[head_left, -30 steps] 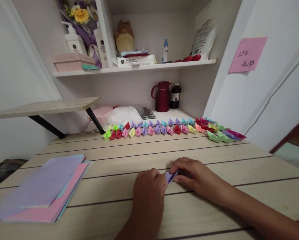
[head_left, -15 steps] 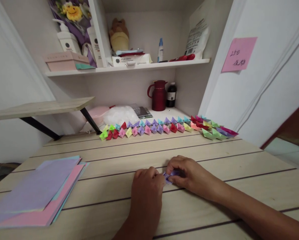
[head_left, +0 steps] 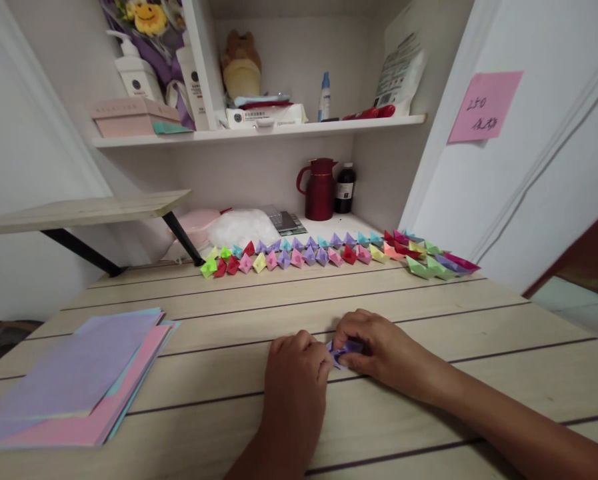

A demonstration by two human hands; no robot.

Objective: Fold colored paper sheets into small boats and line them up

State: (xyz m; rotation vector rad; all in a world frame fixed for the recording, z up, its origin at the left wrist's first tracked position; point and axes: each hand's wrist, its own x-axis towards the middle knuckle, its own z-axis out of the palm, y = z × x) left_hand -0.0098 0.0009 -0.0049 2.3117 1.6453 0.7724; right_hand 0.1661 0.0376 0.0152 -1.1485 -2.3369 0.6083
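- Our purple paper point(head_left: 349, 347) is small and folded, down at the tabletop point(head_left: 219, 373) between our two hands, partly covered by fingers.
- Our right hand point(head_left: 347, 349) pinches it between thumb and forefinger from the right side.
- Our left hand point(head_left: 299, 367) is curled at the paper's left end; its fingertips are hidden, so we cannot tell whether they pinch or merely steady it.
- We do best to brace the paper with the left hand while the right shapes it, so that the two sides don't pull against each other.
- A light pinch near the fold suits such thin-looking paper; a hard tug could tear a corner or blur a crease.
- Working low helps us: the wood gives a firm base for pressing edges flat.
- Matching both sides before pressing should make the creases cleaner.
- The stack of paper point(head_left: 73, 373) at left and the paper boats point(head_left: 283, 259) at the back sit well apart from our fingers, leaving room to turn the piece.
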